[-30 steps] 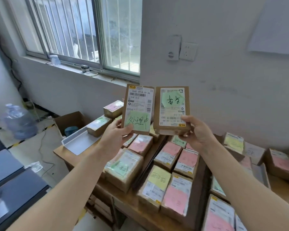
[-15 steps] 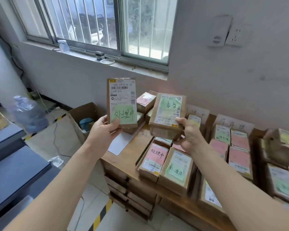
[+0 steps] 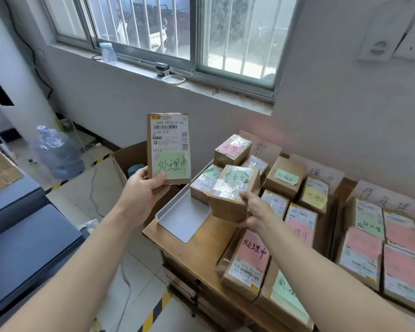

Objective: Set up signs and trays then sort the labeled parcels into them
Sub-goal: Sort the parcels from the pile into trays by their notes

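We see matt brown cardboard on the flat left parcel [image 3: 168,164], its white label [image 3: 169,137] paper. Glossy clear tape [image 3: 225,190] wraps the right brown cardboard box [image 3: 225,208]. The grey tray [image 3: 182,219] looks smooth, the wooden surface [image 3: 201,244] matt.

Two hands are raised, the left hand [image 3: 144,190] and the right hand [image 3: 258,212], each holding one parcel: one flat parcel [image 3: 169,144], one boxy parcel [image 3: 233,192]. On the bench [image 3: 201,246]: one grey tray [image 3: 182,219], three handwritten signs [image 3: 321,174] and at least a dozen more parcels [image 3: 248,262], the count cut short by the right edge. On the floor: one water jug [image 3: 58,154], one open carton [image 3: 127,156].
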